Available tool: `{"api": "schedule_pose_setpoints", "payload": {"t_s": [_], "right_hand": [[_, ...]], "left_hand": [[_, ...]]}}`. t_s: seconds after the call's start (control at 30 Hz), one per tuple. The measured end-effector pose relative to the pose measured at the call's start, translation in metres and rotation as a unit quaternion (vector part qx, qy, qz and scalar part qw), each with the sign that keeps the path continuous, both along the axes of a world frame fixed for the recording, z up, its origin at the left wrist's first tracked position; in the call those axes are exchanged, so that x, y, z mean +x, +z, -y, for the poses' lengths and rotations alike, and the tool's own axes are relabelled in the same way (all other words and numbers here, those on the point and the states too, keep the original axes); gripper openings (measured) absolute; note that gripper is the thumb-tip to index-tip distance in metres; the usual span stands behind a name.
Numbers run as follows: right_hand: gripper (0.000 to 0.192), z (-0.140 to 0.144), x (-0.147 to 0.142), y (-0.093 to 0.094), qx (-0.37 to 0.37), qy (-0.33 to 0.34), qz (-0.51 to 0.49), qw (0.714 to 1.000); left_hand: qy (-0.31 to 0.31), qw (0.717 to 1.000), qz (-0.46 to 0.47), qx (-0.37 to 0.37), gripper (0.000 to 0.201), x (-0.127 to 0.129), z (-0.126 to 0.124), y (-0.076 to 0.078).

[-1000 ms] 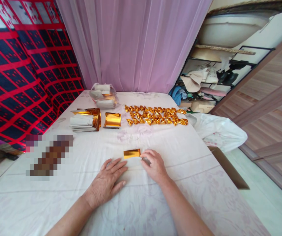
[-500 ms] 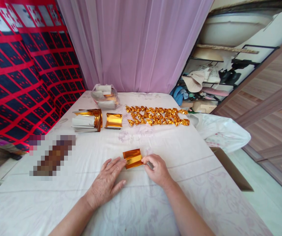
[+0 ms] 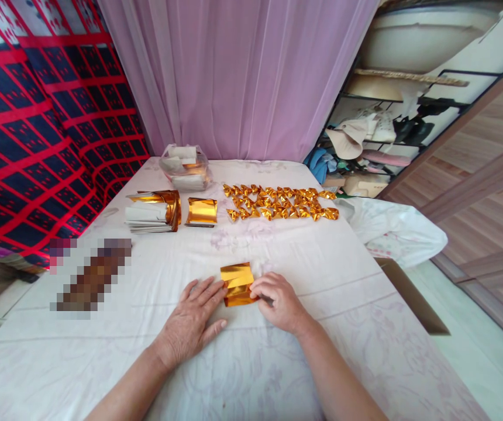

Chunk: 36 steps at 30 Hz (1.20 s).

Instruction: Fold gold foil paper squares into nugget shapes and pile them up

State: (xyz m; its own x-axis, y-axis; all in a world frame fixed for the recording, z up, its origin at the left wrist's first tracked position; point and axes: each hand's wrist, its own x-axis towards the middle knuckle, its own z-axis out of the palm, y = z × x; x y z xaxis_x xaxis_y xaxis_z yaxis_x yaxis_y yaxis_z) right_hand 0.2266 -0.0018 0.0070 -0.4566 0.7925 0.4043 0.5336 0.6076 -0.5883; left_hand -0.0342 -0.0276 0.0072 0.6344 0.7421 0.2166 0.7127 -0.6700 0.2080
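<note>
A gold foil sheet [image 3: 237, 282] lies partly unfolded on the white cloth-covered table [image 3: 278, 362], between my hands. My right hand [image 3: 278, 301] pinches its right edge with the fingertips. My left hand [image 3: 194, 318] rests flat on the cloth, fingers spread, with the fingertips touching the sheet's left edge. Farther back lie several folded gold foil pieces [image 3: 280, 203] in rows, a small stack of gold sheets [image 3: 201, 211], and a larger stack of white and gold sheets [image 3: 152, 211].
A clear plastic bag [image 3: 184, 166] of paper sits at the table's far end before a pink curtain [image 3: 243, 76]. A white bag [image 3: 394, 231] lies at the right edge, a cluttered shelf [image 3: 378, 146] behind it. A red and blue patterned cloth [image 3: 27, 128] hangs left.
The gold sheet was a narrow folded strip; my right hand has opened it toward me into a wider sheet. My left hand stays flat on the cloth.
</note>
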Motion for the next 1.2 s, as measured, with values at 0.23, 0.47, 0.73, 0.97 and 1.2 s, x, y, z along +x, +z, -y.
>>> {"api": "schedule_pose_setpoints", "payload": {"t_s": [0.23, 0.47, 0.73, 0.97, 1.2], "right_hand": [[0.015, 0.003, 0.001, 0.01, -0.014, 0.021, 0.025, 0.999], [0.012, 0.0, -0.002, 0.006, 0.001, -0.006, 0.026, 1.0], [0.014, -0.002, -0.012, -0.006, 0.003, -0.123, 0.056, 0.991], [0.046, -0.003, -0.014, -0.011, 0.001, -0.158, 0.064, 0.985], [0.039, -0.007, -0.018, -0.015, -0.009, -0.164, -0.023, 0.986]], "left_hand": [[-0.001, 1.0, -0.006, 0.013, 0.045, 0.0, 0.0, -0.002], [-0.007, 1.0, -0.015, 0.015, 0.044, 0.001, 0.0, -0.001], [-0.014, 1.0, -0.011, 0.005, 0.044, 0.0, -0.001, -0.002], [-0.015, 1.0, -0.01, -0.001, 0.044, 0.0, 0.0, -0.002], [-0.008, 1.0, -0.019, 0.012, 0.045, 0.001, 0.001, -0.004]]}}
